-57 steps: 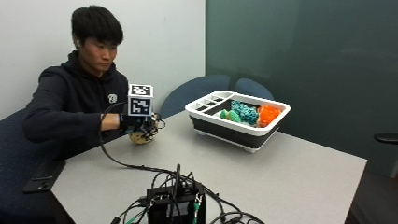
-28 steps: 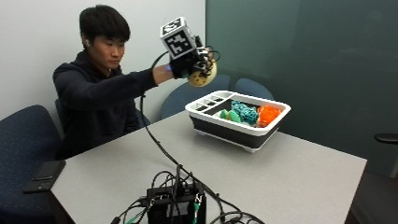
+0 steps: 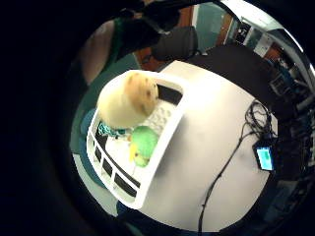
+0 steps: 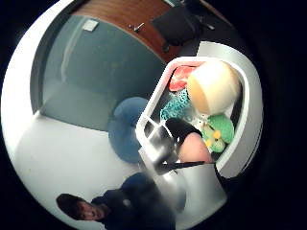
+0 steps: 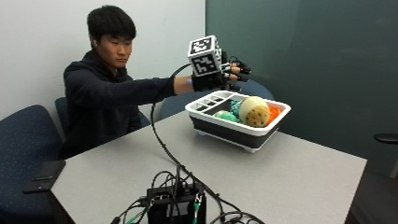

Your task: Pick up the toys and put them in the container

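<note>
Presently the gloved right hand [image 5: 225,74] hangs above the white container [image 5: 205,122], fingers spread and holding nothing. The round cream plush toy [image 5: 254,111] lies directly below the palm, inside the container among a green plush [image 3: 144,143], a teal knitted toy [image 4: 174,106] and an orange toy [image 4: 179,76]. No legible labels or writing

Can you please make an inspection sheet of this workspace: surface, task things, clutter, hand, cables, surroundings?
Surface: grey table, bare around the basket.
Task things: white basket at the table's far edge; cream ball in or just over it; green toy, teal toy and orange toy inside.
Clutter: black box at the near edge.
Hand: right hand above the basket, holding nothing, fingers relaxed.
Cables: bundle at the box; one cable runs up to the glove.
Surroundings: blue chairs; phone on one.
</note>
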A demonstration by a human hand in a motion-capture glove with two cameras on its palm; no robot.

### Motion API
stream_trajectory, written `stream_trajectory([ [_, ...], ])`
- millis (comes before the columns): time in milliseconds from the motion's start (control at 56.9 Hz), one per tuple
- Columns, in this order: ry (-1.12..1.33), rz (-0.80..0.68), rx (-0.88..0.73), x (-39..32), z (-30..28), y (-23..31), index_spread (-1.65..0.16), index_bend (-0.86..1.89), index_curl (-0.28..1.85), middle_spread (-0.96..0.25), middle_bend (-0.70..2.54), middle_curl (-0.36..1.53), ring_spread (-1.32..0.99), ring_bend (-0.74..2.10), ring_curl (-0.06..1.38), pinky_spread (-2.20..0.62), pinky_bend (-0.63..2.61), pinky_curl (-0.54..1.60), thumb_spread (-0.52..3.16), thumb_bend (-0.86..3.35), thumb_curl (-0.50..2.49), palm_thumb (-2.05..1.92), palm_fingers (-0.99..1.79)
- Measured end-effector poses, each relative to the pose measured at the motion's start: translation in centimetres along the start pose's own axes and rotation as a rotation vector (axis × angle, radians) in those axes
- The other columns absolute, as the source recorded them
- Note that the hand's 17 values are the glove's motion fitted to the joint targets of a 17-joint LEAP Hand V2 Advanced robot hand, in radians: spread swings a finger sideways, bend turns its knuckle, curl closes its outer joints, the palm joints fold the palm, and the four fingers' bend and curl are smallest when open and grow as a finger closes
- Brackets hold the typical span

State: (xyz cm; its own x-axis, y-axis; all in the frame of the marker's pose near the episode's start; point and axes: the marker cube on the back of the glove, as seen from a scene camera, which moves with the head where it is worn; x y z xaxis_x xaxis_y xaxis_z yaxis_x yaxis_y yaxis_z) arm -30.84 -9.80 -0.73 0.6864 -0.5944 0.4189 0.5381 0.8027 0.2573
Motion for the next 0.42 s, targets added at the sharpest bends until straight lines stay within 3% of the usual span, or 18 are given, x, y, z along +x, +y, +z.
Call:
stream_trajectory([
  [422, -0.002, -0.073, 0.075, 3.8, -5.8, 9.6, -0.32, 0.23, 0.51, -0.04, 0.16, 0.41, -0.04, 0.22, 0.39, -0.02, 0.92, 0.29, 1.25, -0.01, 0.45, 0.34, -0.05],
])
